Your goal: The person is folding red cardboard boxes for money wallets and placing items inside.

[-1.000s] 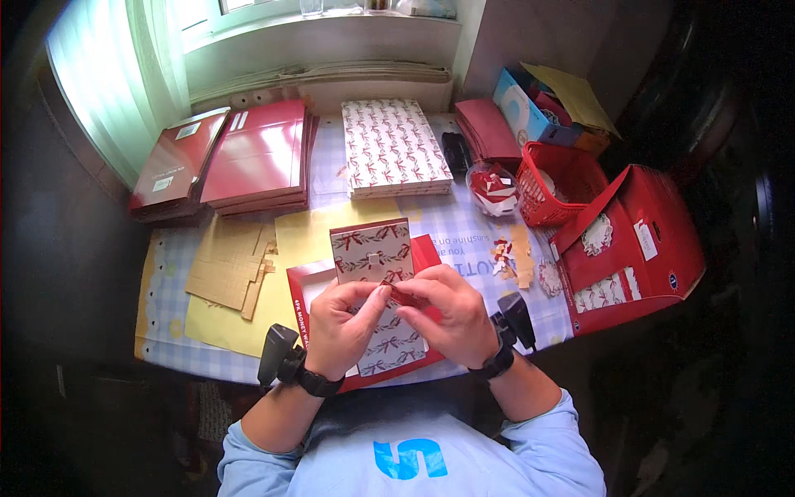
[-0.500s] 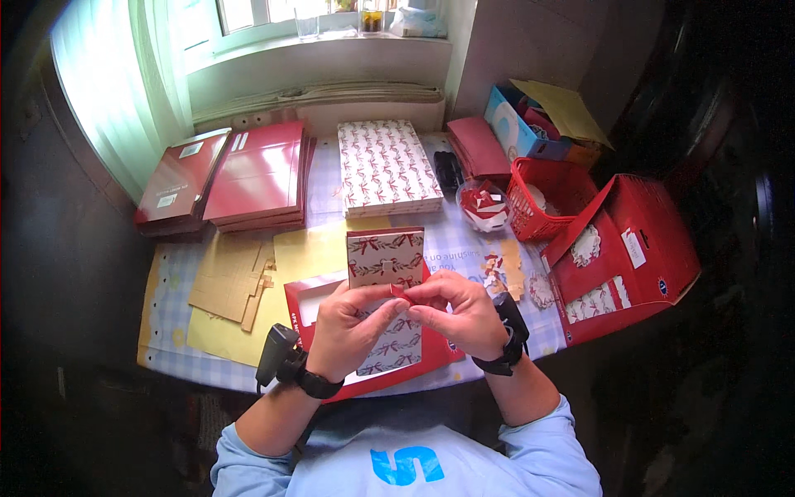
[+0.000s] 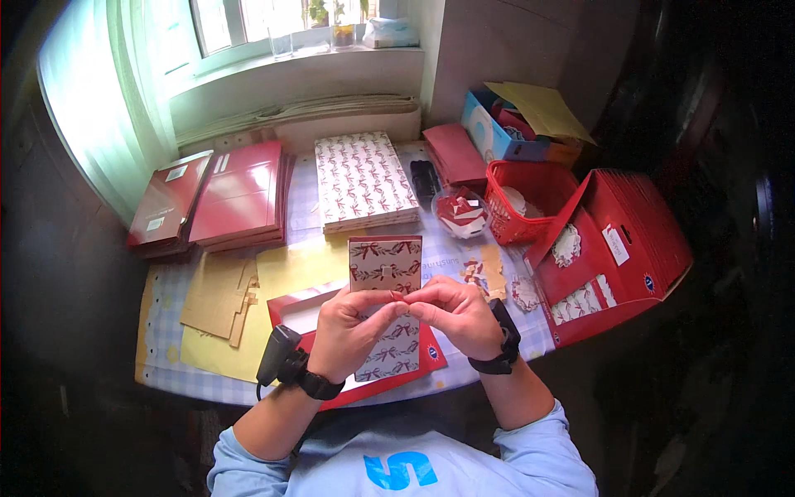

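My left hand (image 3: 352, 331) and my right hand (image 3: 465, 321) meet at the fingertips over the table's near side. Both are closed in a pinch on a small red strip (image 3: 397, 296), mostly hidden by the fingers. Beneath them lies a tall, narrow patterned box panel (image 3: 386, 255), white with red bows and green sprigs, with a small pale square on its upper part. Under that panel is a red cardboard sheet (image 3: 291, 311) with a cut-out window. I cannot tell whether the strip touches the panel.
Behind stands a patterned stack (image 3: 364, 178), with red folder stacks (image 3: 236, 195) to its left. Brown card pieces (image 3: 217, 298) lie on yellow paper. On the right are a tub of red scraps (image 3: 460, 211), a red basket (image 3: 530, 228) and a row of red boxes (image 3: 638, 248).
The view has turned a little, so the table's things sit further left in it. My hands remain pinched together, and less of the red strip shows between the fingertips.
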